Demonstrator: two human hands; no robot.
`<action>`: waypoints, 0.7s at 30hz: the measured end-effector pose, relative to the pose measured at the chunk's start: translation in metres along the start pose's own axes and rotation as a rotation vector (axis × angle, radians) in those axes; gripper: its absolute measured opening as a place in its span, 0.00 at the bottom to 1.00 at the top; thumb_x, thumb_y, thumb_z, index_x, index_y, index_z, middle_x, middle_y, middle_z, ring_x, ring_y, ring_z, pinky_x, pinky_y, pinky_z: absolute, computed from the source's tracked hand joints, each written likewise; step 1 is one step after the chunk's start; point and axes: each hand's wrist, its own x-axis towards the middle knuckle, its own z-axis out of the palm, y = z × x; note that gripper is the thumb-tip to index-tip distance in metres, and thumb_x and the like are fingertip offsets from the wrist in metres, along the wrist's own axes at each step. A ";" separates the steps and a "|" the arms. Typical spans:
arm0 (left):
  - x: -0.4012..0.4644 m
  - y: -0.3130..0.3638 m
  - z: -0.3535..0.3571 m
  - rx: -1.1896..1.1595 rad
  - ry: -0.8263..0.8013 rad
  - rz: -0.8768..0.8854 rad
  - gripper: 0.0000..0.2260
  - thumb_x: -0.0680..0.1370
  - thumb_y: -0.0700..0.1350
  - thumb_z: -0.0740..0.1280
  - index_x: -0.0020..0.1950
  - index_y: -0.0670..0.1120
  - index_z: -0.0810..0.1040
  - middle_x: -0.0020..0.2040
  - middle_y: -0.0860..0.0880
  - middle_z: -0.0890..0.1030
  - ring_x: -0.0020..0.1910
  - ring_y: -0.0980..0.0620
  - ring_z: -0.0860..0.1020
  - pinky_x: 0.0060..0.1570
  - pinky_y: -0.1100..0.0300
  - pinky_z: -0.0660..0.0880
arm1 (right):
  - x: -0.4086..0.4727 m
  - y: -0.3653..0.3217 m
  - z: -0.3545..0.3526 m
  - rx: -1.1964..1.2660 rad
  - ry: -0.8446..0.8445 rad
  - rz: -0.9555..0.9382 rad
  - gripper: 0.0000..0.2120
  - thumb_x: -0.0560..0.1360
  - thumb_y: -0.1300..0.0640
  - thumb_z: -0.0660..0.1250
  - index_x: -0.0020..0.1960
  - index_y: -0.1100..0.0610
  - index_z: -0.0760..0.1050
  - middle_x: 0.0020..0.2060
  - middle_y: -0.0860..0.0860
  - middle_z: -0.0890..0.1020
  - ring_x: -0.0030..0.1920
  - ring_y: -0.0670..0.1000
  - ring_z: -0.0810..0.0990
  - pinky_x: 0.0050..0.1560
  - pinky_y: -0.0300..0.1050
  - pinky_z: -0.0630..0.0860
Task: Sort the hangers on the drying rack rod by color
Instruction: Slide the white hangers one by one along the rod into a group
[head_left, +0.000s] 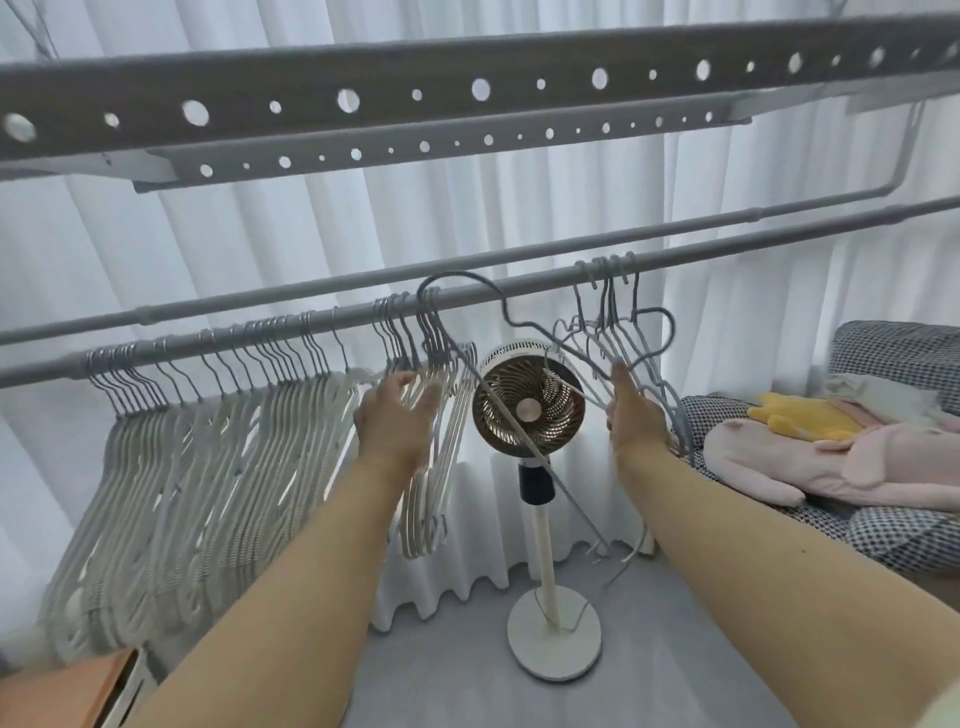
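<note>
Two hands reach toward the rod (519, 283): the left hand (397, 410), fingers spread and loose, touches the white hangers (208, 441). The right hand (636, 410) grips a grey hanger (524, 325) held just under the rod, beside the grey hangers (608, 322) hooked further right.

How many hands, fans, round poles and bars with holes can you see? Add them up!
Hands: 2, left hand and right hand, which holds a grey hanger
Fans: 1, fan
Round poles: 2, front pole and back pole
Bars with holes: 2, near bar and far bar
Total: 7
The hangers are too crowded to count.
</note>
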 end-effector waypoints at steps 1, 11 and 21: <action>0.004 -0.004 0.002 0.184 0.023 0.019 0.26 0.78 0.59 0.64 0.73 0.49 0.67 0.74 0.43 0.65 0.73 0.43 0.60 0.71 0.47 0.60 | 0.001 0.002 -0.001 0.030 0.060 0.025 0.30 0.64 0.21 0.57 0.35 0.49 0.66 0.31 0.46 0.67 0.31 0.49 0.66 0.34 0.44 0.64; 0.020 -0.012 0.008 0.473 -0.039 -0.128 0.50 0.72 0.63 0.71 0.80 0.49 0.42 0.77 0.36 0.57 0.72 0.34 0.66 0.63 0.40 0.69 | 0.001 0.021 -0.014 -0.315 0.387 -0.047 0.33 0.76 0.29 0.46 0.43 0.56 0.74 0.40 0.52 0.75 0.42 0.55 0.73 0.43 0.46 0.66; 0.023 -0.015 0.011 0.384 -0.051 -0.110 0.48 0.72 0.61 0.72 0.80 0.51 0.44 0.74 0.39 0.67 0.69 0.37 0.70 0.58 0.42 0.73 | 0.002 -0.021 0.042 -0.337 0.276 -0.103 0.24 0.79 0.36 0.50 0.50 0.55 0.72 0.42 0.52 0.79 0.42 0.56 0.78 0.42 0.48 0.72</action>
